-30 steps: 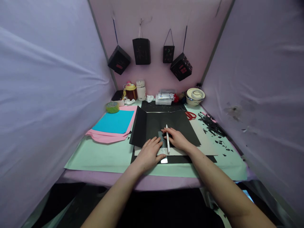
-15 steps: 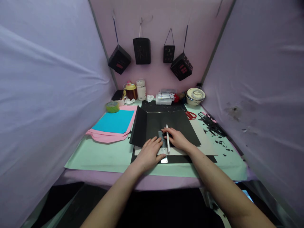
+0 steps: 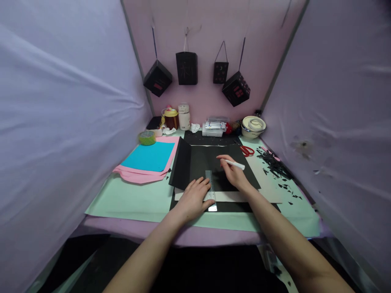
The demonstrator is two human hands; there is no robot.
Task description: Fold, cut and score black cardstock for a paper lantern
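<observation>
While your left hand (image 3: 193,198) presses flat, fingers spread, on the ruler (image 3: 210,190) over the black sheet (image 3: 220,160) near the table's front edge, your right hand (image 3: 233,173) pinches the white pen (image 3: 235,164); slack pressure could let that ruler skid.

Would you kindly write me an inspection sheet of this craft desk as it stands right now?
Surface: pale green mat over a purple cloth.
Job's things: black card, left flap folded up; ruler lying across its near edge; white pen.
Clutter: blue sheet on pink sheets, tape roll, red scissors, black scraps, bowl, jars at the back.
Hands: left hand flat on the ruler; right hand holds the pen, above the card.
Cables: nothing seen.
Surroundings: fabric walls; four black lanterns hanging at the back.
</observation>
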